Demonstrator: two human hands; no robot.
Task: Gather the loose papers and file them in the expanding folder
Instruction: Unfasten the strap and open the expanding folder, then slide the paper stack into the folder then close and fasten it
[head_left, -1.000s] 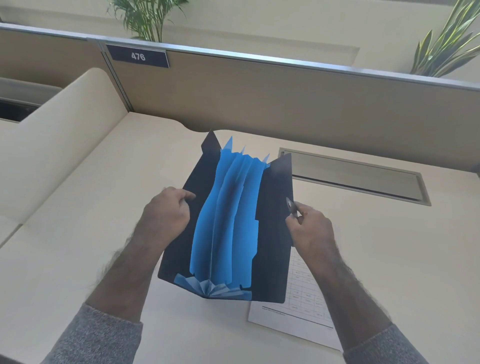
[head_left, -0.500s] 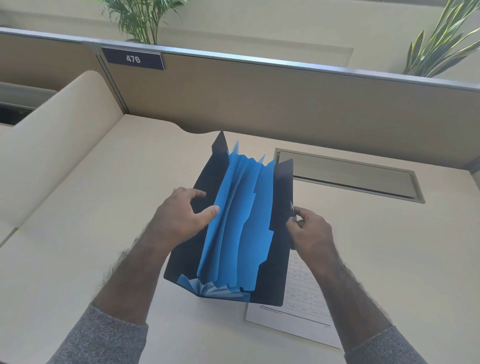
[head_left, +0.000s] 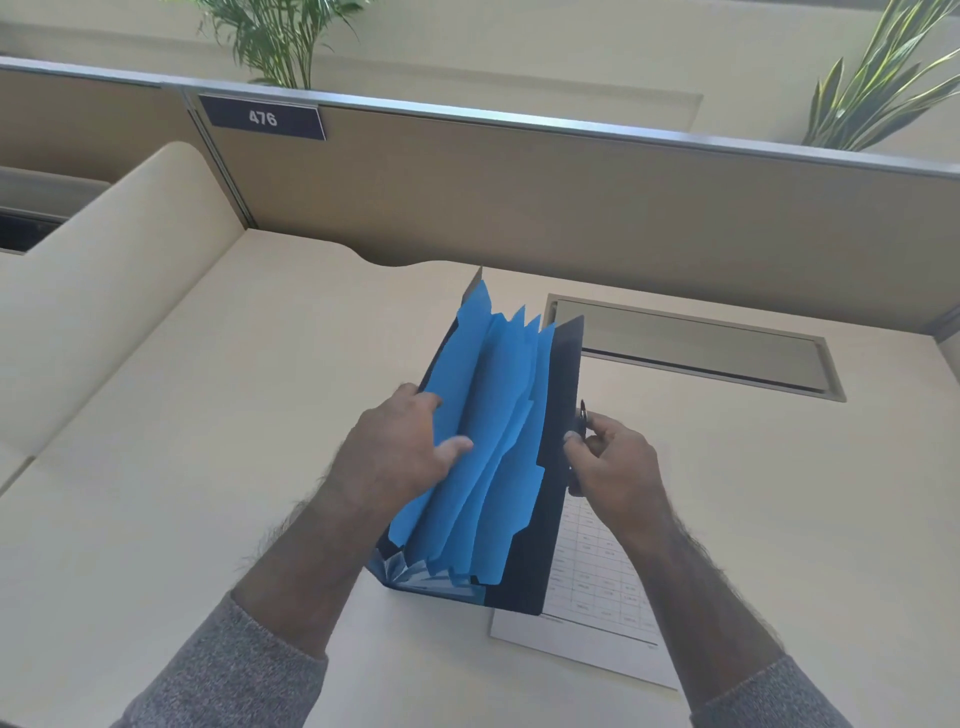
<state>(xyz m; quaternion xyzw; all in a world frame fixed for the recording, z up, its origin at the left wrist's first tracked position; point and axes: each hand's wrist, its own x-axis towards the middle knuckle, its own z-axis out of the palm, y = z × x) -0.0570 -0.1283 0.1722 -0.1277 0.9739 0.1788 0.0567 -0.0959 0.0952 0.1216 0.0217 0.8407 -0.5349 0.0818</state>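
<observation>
The expanding folder (head_left: 550, 467) has black covers and several blue dividers and stands open, tilted, on the desk at the centre. My left hand (head_left: 400, 452) grips its left side, fingers over the black cover and thumb pressed on the blue dividers. My right hand (head_left: 613, 462) pinches the right black cover at its clasp. A loose printed paper (head_left: 592, 597) with a table grid lies flat on the desk, partly hidden under the folder and my right forearm.
The cream desk (head_left: 208, 519) is bounded by a tan partition (head_left: 519, 208) with a "476" label (head_left: 262, 118). A metal cable hatch (head_left: 691, 345) is set in the desk behind the folder. A raised cream divider (head_left: 104, 286) runs along the left.
My left hand has shifted from the outer left cover onto the blue dividers, pushing them toward the right cover. The folder has narrowed; my right hand kept its grip.
</observation>
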